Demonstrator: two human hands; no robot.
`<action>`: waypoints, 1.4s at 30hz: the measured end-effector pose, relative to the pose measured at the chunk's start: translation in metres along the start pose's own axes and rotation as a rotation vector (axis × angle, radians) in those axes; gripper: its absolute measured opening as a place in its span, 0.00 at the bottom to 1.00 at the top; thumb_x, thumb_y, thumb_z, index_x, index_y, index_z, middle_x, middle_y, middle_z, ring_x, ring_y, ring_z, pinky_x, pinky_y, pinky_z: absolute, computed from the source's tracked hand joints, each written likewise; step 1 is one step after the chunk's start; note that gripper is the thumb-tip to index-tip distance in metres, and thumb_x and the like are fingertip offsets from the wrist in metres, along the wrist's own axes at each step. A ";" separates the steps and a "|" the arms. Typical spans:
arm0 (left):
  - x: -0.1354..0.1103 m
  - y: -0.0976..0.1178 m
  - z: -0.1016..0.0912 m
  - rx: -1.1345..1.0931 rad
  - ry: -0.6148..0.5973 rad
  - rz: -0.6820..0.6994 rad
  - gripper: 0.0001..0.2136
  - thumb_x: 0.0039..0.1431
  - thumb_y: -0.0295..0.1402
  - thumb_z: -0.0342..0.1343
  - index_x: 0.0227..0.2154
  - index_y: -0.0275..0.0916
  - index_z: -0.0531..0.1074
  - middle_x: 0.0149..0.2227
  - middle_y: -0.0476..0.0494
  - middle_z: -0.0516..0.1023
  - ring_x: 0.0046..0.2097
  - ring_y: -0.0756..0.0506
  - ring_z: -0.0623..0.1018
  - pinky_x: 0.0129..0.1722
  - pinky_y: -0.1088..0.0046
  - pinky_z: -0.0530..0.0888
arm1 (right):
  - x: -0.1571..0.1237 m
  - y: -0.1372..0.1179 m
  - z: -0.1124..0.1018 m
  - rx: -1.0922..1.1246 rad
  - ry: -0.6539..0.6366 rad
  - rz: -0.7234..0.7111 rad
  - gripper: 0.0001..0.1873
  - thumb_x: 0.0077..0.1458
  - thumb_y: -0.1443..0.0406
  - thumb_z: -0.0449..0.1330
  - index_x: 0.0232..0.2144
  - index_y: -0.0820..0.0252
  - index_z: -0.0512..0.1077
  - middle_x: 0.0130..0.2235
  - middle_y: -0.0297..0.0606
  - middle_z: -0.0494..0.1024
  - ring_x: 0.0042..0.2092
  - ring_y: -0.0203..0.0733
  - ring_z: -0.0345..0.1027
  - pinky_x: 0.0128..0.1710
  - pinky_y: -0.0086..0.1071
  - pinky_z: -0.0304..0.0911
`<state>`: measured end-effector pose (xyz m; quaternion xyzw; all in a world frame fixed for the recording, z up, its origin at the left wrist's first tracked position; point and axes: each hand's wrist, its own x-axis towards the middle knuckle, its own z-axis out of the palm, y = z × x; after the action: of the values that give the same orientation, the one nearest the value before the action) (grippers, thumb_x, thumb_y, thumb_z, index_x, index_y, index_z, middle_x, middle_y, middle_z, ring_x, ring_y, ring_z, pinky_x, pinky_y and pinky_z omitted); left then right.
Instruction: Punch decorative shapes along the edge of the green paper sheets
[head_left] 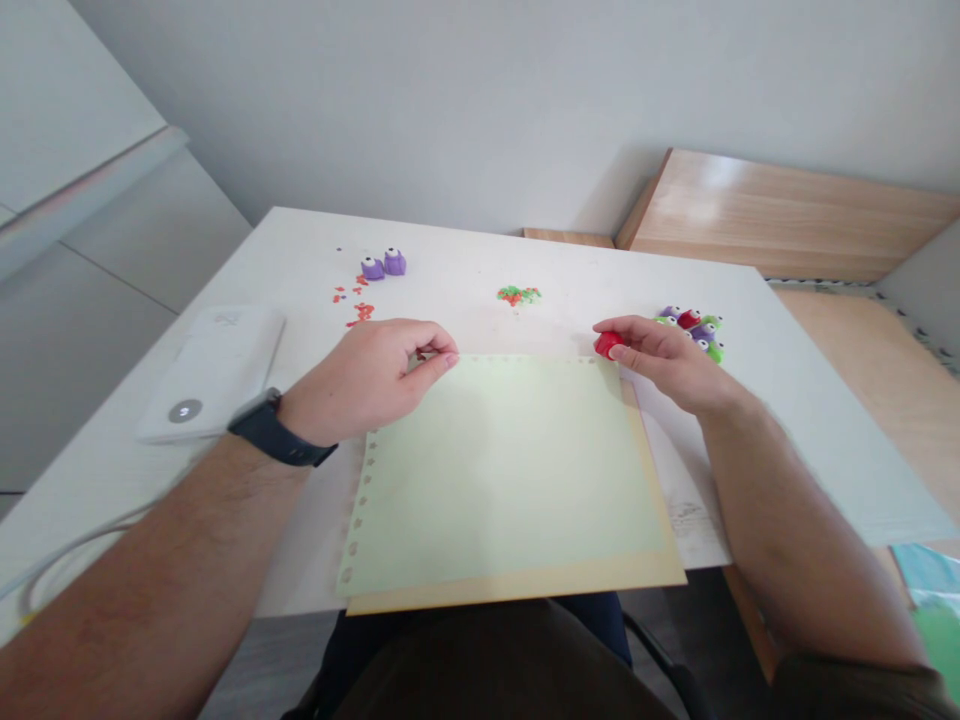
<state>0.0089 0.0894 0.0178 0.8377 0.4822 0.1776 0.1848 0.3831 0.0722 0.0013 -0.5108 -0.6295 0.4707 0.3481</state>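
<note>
A light green sheet of paper (510, 460) lies in front of me, with small shaped holes down its left side and along its top edge. My left hand (375, 375), wearing a dark watch, pinches the sheet near its top left corner. My right hand (660, 355) holds a small red paper punch (608, 346) between thumb and fingers, at the sheet's top right corner. Under the green sheet, a yellowish sheet (525, 590) shows along the bottom and right.
Two purple figures with eyes (384, 264) stand at the back left beside red paper bits (363, 312). Green and red bits (517, 296) lie at the back middle. Several coloured eyed pieces (701, 330) cluster behind my right hand. A white device (214, 370) with a cable lies left.
</note>
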 end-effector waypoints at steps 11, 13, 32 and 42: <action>0.001 -0.002 0.001 -0.004 -0.007 0.007 0.12 0.65 0.44 0.53 0.38 0.44 0.78 0.39 0.49 0.84 0.39 0.45 0.80 0.38 0.70 0.70 | -0.001 -0.003 0.002 0.060 -0.028 0.006 0.18 0.59 0.54 0.67 0.50 0.50 0.78 0.47 0.38 0.81 0.50 0.47 0.72 0.55 0.45 0.65; 0.001 -0.002 0.001 -0.002 -0.006 0.001 0.13 0.65 0.44 0.53 0.38 0.44 0.78 0.39 0.48 0.84 0.39 0.44 0.80 0.39 0.69 0.70 | -0.001 -0.003 0.001 0.049 -0.027 0.009 0.19 0.59 0.53 0.67 0.50 0.50 0.78 0.47 0.38 0.81 0.50 0.47 0.72 0.55 0.45 0.65; -0.001 0.000 0.000 -0.011 0.006 0.009 0.11 0.66 0.43 0.54 0.38 0.45 0.78 0.39 0.50 0.84 0.39 0.45 0.80 0.39 0.70 0.69 | -0.003 -0.004 -0.001 0.023 -0.083 0.039 0.21 0.58 0.52 0.68 0.51 0.51 0.78 0.47 0.40 0.81 0.49 0.48 0.73 0.53 0.45 0.67; -0.001 0.002 -0.001 0.004 0.018 0.002 0.12 0.66 0.43 0.53 0.37 0.43 0.78 0.38 0.49 0.84 0.37 0.46 0.79 0.38 0.71 0.69 | -0.005 -0.006 -0.004 0.005 -0.184 0.061 0.20 0.59 0.55 0.67 0.53 0.50 0.76 0.47 0.39 0.81 0.50 0.47 0.73 0.54 0.43 0.67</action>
<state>0.0097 0.0880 0.0191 0.8368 0.4835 0.1843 0.1789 0.3860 0.0679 0.0080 -0.4835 -0.6419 0.5277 0.2754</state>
